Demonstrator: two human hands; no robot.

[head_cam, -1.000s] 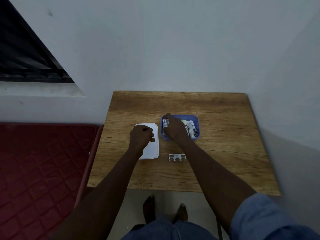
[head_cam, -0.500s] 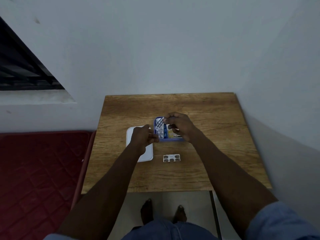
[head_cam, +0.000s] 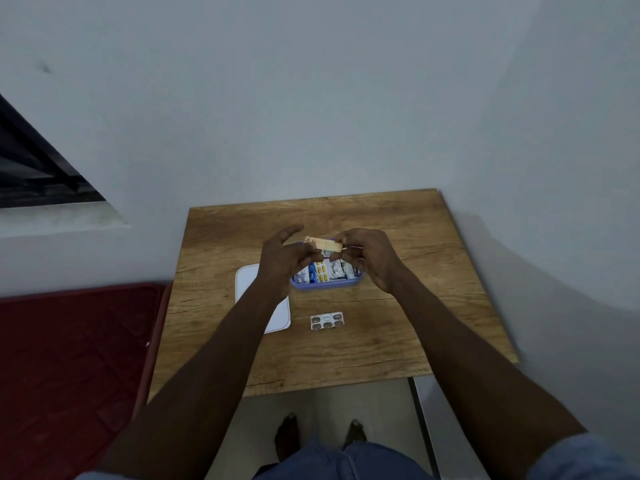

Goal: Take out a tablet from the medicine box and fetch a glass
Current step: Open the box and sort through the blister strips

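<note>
Right hand [head_cam: 367, 259] pinches a gold strip [head_cam: 323, 244] above the box [head_cam: 325, 286] at mid-table [head_cam: 398, 327], probably to press out a tablet. Left hand [head_cam: 280, 261] meets its other end, fingers loosely spread, grip unclear.

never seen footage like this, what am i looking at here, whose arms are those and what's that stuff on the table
No machine here: a person wears one camera on the head, so you look down along their own arms. On the wooden table sit an open blue medicine box of pill strips, a white lid to its left, and a blister pack nearer the person. The right hand pinches a tan tablet strip above the box; the left hand is spread beside its other end.
</note>
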